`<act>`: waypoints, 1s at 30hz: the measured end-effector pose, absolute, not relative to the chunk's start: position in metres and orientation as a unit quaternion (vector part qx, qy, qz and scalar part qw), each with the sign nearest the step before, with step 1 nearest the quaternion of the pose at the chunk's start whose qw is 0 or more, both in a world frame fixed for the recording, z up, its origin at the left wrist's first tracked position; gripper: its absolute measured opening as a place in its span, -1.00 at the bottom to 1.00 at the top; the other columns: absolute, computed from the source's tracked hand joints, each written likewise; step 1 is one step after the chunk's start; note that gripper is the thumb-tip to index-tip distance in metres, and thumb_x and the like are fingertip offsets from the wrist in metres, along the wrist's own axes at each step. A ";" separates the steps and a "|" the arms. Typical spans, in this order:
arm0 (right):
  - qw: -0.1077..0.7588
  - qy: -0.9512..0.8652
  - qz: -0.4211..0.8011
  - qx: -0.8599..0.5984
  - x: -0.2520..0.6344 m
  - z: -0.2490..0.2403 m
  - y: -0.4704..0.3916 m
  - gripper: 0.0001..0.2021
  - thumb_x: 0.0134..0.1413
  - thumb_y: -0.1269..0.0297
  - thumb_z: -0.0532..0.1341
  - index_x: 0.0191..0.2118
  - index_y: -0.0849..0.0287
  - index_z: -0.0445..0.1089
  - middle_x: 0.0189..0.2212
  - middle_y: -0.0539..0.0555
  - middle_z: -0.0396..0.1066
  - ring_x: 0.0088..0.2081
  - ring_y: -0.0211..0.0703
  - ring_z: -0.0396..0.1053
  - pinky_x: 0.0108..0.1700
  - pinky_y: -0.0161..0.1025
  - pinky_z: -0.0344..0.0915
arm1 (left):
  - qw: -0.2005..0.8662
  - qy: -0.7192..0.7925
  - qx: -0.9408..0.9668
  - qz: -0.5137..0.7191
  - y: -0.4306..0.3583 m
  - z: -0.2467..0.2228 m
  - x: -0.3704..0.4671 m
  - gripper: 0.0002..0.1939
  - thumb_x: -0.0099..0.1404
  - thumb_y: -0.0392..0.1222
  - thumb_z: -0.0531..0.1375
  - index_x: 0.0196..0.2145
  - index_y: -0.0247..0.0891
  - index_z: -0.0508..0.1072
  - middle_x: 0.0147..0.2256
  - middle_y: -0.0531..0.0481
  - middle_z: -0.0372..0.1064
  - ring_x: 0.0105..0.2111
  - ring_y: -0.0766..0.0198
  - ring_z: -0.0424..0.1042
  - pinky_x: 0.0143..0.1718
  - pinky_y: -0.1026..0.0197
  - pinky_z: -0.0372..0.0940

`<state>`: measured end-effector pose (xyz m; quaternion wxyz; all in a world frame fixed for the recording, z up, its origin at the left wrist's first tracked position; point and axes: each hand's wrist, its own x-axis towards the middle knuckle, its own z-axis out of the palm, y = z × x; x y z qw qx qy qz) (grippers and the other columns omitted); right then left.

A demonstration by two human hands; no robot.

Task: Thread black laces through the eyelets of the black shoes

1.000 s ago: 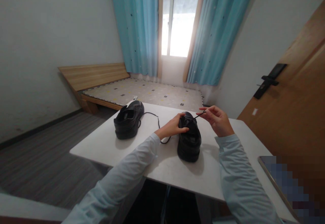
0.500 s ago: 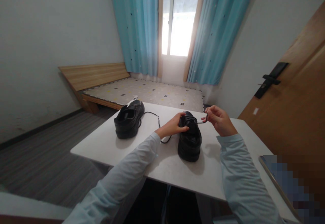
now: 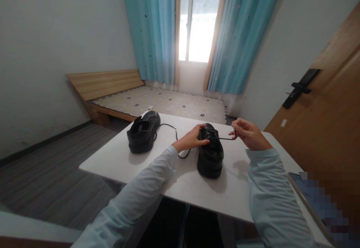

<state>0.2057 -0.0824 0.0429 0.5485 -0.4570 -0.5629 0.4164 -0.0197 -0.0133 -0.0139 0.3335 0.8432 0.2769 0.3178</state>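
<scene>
A black lace-up shoe [image 3: 210,161] stands on the white table [image 3: 185,182], its heel towards me. My left hand [image 3: 189,139] grips this shoe from the left, with the thumb near its tongue and the fingers over the front. From the eyelets a black shoelace [image 3: 225,139] runs out to the right, drawn fairly straight. Its end is pinched in my right hand [image 3: 246,132], raised beside the shoe. Another stretch of lace lies loose on the table to the left, partly behind my left wrist.
A second black shoe [image 3: 143,133] sits on the table's left side, its lace trailing right. Beyond the table is a bed [image 3: 165,101] with a patterned mattress. A partly blurred flat device [image 3: 306,195] lies at the right edge, near the wooden door [image 3: 323,128].
My right hand has moved a little to the right, drawing a longer length of shoelace out of the shoe. My left hand has kept its place on the shoe.
</scene>
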 end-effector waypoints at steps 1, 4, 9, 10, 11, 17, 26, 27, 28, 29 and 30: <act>0.549 -0.561 0.421 -0.455 0.205 0.043 -0.083 -0.64 -0.33 0.06 0.41 -0.51 0.17 0.28 -0.64 -0.09 0.27 -0.55 -0.26 0.38 -0.54 -0.35 0.33 | 0.335 0.277 0.843 0.317 -0.013 -0.014 -0.020 -0.33 0.06 -0.06 0.25 0.08 -0.34 0.14 0.08 -0.26 0.16 0.09 0.06 0.20 0.12 0.02 0.10; 0.554 -0.566 0.424 -0.440 0.202 0.046 -0.085 -0.66 -0.32 0.08 0.41 -0.53 0.18 0.30 -0.56 -0.06 0.30 -0.54 -0.27 0.39 -0.52 -0.33 0.36 | 0.334 0.278 0.844 0.316 -0.012 -0.014 -0.020 -0.33 0.07 -0.06 0.24 0.08 -0.34 0.14 0.09 -0.26 0.15 0.09 0.06 0.19 0.13 0.01 0.10; 0.562 -0.611 0.399 -0.390 0.193 0.049 -0.090 -0.74 -0.19 0.17 0.37 -0.55 0.21 0.34 -0.35 -0.02 0.33 -0.56 -0.34 0.40 -0.27 -0.17 0.44 | 0.329 0.273 0.845 0.321 -0.013 -0.013 -0.019 -0.32 0.06 -0.07 0.25 0.08 -0.38 0.14 0.09 -0.30 0.15 0.10 0.06 0.19 0.14 0.02 0.08; 0.558 -0.620 0.395 -0.386 0.191 0.049 -0.090 -0.76 -0.17 0.18 0.36 -0.54 0.22 0.35 -0.34 -0.01 0.33 -0.55 -0.33 0.40 -0.27 -0.16 0.45 | 0.328 0.270 0.845 0.325 -0.013 -0.013 -0.019 -0.31 0.06 -0.06 0.25 0.08 -0.38 0.14 0.09 -0.29 0.15 0.10 0.06 0.19 0.14 0.03 0.09; 0.551 -0.629 0.392 -0.385 0.190 0.049 -0.090 -0.77 -0.17 0.20 0.36 -0.54 0.22 0.35 -0.34 0.00 0.34 -0.55 -0.32 0.41 -0.30 -0.16 0.45 | 0.327 0.267 0.845 0.329 -0.013 -0.013 -0.019 -0.30 0.06 -0.04 0.26 0.09 -0.37 0.13 0.09 -0.29 0.16 0.10 0.06 0.20 0.13 0.03 0.10; 0.469 -0.685 0.387 -0.401 0.179 0.049 -0.090 -0.82 -0.13 0.20 0.34 -0.47 0.22 0.45 -0.34 0.06 0.40 -0.51 -0.25 0.42 -0.43 -0.21 0.45 | 0.343 0.257 0.830 0.358 -0.009 -0.015 -0.019 -0.39 0.15 0.02 0.19 0.07 -0.30 0.14 0.07 -0.24 0.20 0.07 0.12 0.26 0.07 0.08 0.18; 0.411 -0.747 0.319 -0.415 0.167 0.056 -0.094 -0.72 -0.08 0.08 0.28 -0.55 0.20 0.53 -0.37 0.14 0.46 -0.35 -0.16 0.44 -0.28 -0.24 0.41 | 0.121 0.499 0.788 0.340 0.006 -0.005 -0.035 -0.75 0.26 -0.12 0.07 -0.14 -0.27 0.31 -0.32 -0.08 0.43 -0.29 0.24 0.43 -0.20 0.20 0.29; 0.418 -0.743 0.316 -0.416 0.168 0.056 -0.094 -0.72 -0.09 0.07 0.29 -0.55 0.20 0.53 -0.37 0.14 0.46 -0.34 -0.15 0.44 -0.27 -0.24 0.41 | 0.084 0.533 0.780 0.317 0.006 -0.005 -0.039 -0.76 0.25 -0.13 0.08 -0.15 -0.27 0.31 -0.31 -0.10 0.43 -0.27 0.20 0.43 -0.20 0.19 0.29; 0.429 -0.735 0.317 -0.418 0.169 0.056 -0.094 -0.73 -0.11 0.07 0.30 -0.55 0.20 0.52 -0.37 0.13 0.47 -0.35 -0.15 0.44 -0.27 -0.23 0.40 | 0.052 0.565 0.770 0.292 0.007 -0.005 -0.042 -0.75 0.24 -0.12 0.08 -0.15 -0.27 0.32 -0.28 -0.13 0.43 -0.24 0.17 0.43 -0.20 0.17 0.30; 0.442 -0.725 0.320 -0.421 0.170 0.054 -0.093 -0.73 -0.12 0.07 0.30 -0.53 0.21 0.52 -0.38 0.13 0.47 -0.37 -0.15 0.44 -0.28 -0.21 0.40 | 0.025 0.593 0.759 0.266 0.007 -0.005 -0.046 -0.73 0.23 -0.11 0.09 -0.15 -0.28 0.32 -0.25 -0.16 0.43 -0.21 0.12 0.43 -0.21 0.14 0.30; 0.454 -0.712 0.320 -0.429 0.171 0.053 -0.091 -0.72 -0.14 0.06 0.31 -0.51 0.22 0.51 -0.40 0.12 0.47 -0.40 -0.16 0.44 -0.29 -0.20 0.40 | 0.004 0.618 0.749 0.239 0.007 -0.005 -0.049 -0.70 0.22 -0.10 0.09 -0.13 -0.30 0.32 -0.22 -0.20 0.42 -0.18 0.08 0.42 -0.21 0.12 0.31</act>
